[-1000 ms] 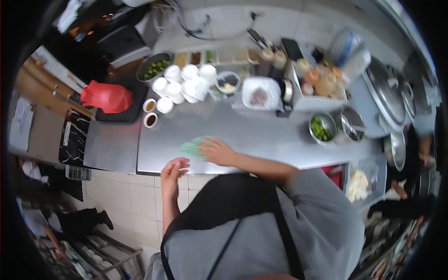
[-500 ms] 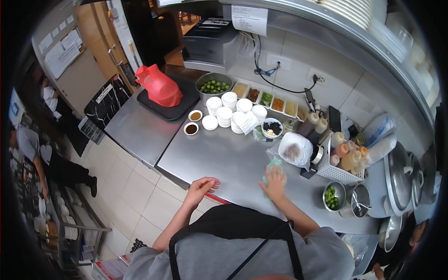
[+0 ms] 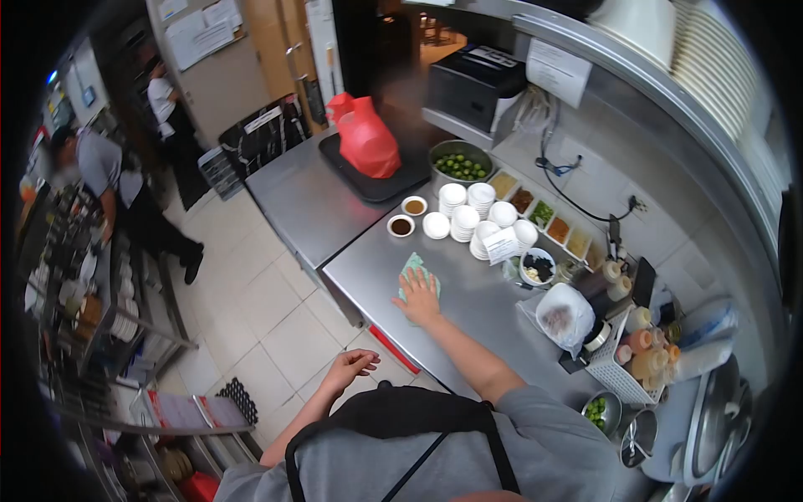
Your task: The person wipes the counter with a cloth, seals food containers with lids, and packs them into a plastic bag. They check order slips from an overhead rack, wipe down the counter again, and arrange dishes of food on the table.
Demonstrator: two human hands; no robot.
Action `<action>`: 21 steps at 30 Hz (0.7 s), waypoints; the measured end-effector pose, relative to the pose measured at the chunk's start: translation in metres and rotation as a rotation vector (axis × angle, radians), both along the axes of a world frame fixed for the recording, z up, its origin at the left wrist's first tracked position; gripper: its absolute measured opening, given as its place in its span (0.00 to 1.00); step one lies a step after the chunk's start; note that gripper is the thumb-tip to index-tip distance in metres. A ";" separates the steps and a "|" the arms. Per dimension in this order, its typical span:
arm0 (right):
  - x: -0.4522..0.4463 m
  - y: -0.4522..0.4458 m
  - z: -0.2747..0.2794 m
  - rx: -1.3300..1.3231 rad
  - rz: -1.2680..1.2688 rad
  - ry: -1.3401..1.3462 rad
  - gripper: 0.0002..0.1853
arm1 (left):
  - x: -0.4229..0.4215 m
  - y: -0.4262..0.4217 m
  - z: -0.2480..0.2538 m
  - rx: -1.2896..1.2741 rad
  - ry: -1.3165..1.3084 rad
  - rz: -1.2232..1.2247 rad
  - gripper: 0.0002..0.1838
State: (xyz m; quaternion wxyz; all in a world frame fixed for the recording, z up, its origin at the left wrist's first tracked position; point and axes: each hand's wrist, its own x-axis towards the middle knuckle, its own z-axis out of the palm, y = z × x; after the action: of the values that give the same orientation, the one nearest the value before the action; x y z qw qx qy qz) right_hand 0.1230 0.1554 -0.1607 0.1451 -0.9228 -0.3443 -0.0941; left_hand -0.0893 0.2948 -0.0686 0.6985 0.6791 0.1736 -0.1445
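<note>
My right hand [image 3: 420, 299] lies flat with spread fingers on a green cloth [image 3: 416, 266], pressing it against the steel counter [image 3: 360, 266]. Part of the cloth shows beyond the fingertips and beside the palm. My left hand [image 3: 353, 366] hangs in the air just off the counter's front edge, its fingers loosely curled, with nothing seen in them. Past the cloth, toward the back, are stacks of small white dishes [image 3: 464, 219] and two small cups of sauce, one dark [image 3: 401, 225] and one brown [image 3: 414, 205].
A red bag [image 3: 368, 142] sits on a black tray. Limes fill a metal bowl [image 3: 462, 163] beside topping containers [image 3: 542, 213]. Farther right are a plastic-wrapped bowl [image 3: 562, 318], a white bottle basket [image 3: 615, 360] and metal bowls [image 3: 602, 410]. Two people stand at the left.
My right hand has slid the cloth from beside the wrapped bowl leftward, toward the sauce cups. My left hand has stayed off the front edge. The view has turned left.
</note>
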 end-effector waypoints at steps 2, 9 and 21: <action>-0.020 0.012 0.007 -0.006 0.110 0.006 0.34 | -0.011 0.003 -0.013 0.014 0.035 0.041 0.14; -0.084 0.004 -0.008 0.160 0.457 0.062 0.26 | -0.044 -0.006 -0.032 0.354 0.018 0.032 0.20; -0.163 0.054 0.033 0.901 0.272 1.308 0.15 | -0.049 -0.038 -0.018 1.369 -0.039 -0.120 0.35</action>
State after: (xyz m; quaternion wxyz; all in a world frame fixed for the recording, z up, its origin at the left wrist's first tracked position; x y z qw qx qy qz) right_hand -0.0402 0.2090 -0.1282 0.6858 -0.5936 -0.2280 0.3540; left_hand -0.1383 0.2573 -0.0871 0.1060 0.9784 0.1753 -0.0281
